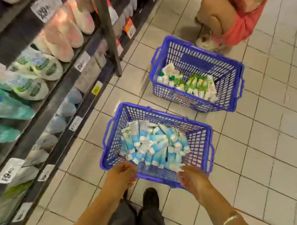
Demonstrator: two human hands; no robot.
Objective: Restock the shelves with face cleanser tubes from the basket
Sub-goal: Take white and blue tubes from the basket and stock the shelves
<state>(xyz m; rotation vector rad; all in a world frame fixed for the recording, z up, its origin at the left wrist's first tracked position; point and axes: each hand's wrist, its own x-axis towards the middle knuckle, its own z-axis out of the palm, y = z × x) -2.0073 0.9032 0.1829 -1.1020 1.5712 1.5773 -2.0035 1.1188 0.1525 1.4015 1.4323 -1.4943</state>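
Note:
A blue plastic basket [161, 111] stands on the tiled floor in front of me, holding several blue-and-white face cleanser tubes [152, 147] in a loose heap. My left hand [123, 173] grips the near rim at its left corner, fingers curled under the edge. At the right corner of the same rim, my right hand [192, 181] holds on in the same way. The shelves [46, 107] run along my left, stocked with rows of blurred tubes and pouches behind price tags.
A second blue basket [238, 86] with green-and-white tubes [194, 83] sits farther ahead on the floor. Beyond it a person [235, 22] in a pink top crouches. My dark shoe [151, 198] is just behind the near basket. Bare tiles lie to the right.

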